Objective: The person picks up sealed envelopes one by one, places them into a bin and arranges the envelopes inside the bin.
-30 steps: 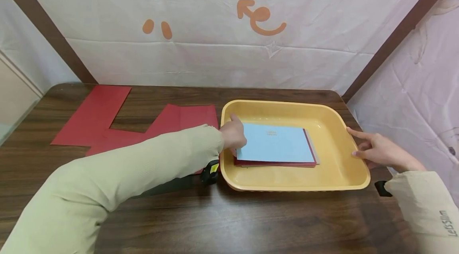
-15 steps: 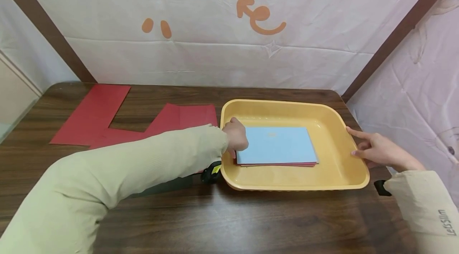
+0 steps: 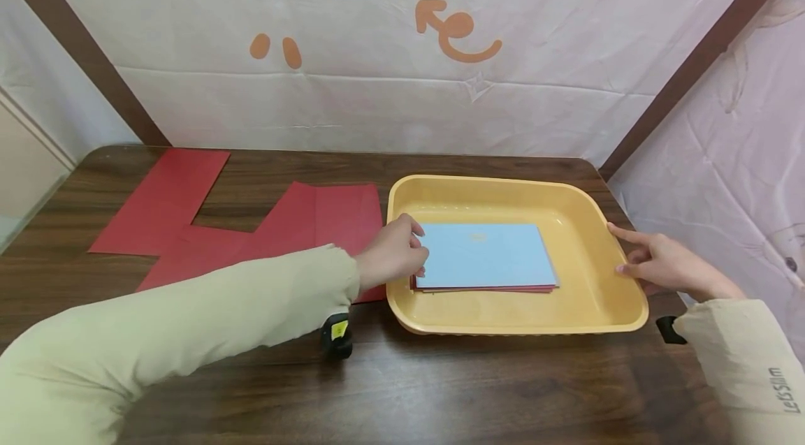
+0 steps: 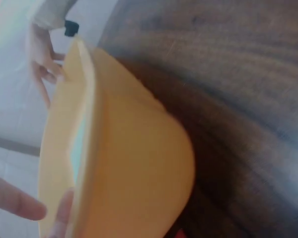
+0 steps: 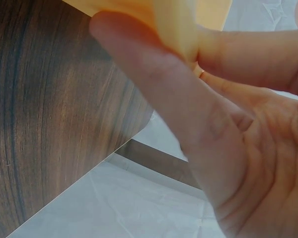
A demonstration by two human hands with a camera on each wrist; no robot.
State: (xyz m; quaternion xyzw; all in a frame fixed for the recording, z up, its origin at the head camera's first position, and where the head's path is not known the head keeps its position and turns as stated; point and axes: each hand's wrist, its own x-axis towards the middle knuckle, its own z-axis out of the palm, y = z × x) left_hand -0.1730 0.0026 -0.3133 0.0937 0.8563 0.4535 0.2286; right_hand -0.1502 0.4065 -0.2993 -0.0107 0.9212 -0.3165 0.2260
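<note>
A yellow plastic tray [image 3: 591, 291] holds a flat stack with a light blue card [image 3: 487, 263] on top, marked with small gold print. Red and pale edges show beneath the card. My left hand [image 3: 393, 253] reaches over the tray's left rim, beside the stack's left edge. In the left wrist view, its thumb and a finger [image 4: 22, 203] stand apart with nothing visible between them. On the right, my right hand [image 3: 669, 263] grips the tray's right rim. The right wrist view shows the yellow rim [image 5: 176, 27] pinched between its digits.
Several red paper pieces [image 3: 166, 204] lie overlapping on the dark wooden table [image 3: 440, 389], left of the tray, partly hidden by my left sleeve [image 3: 207, 326]. A printed cloth [image 3: 377, 110] hangs behind the table.
The blue card has shifted slightly right and now lies more evenly over the stack. My left hand has drawn back left and its fingers have loosened. My right hand stays on the rim.
</note>
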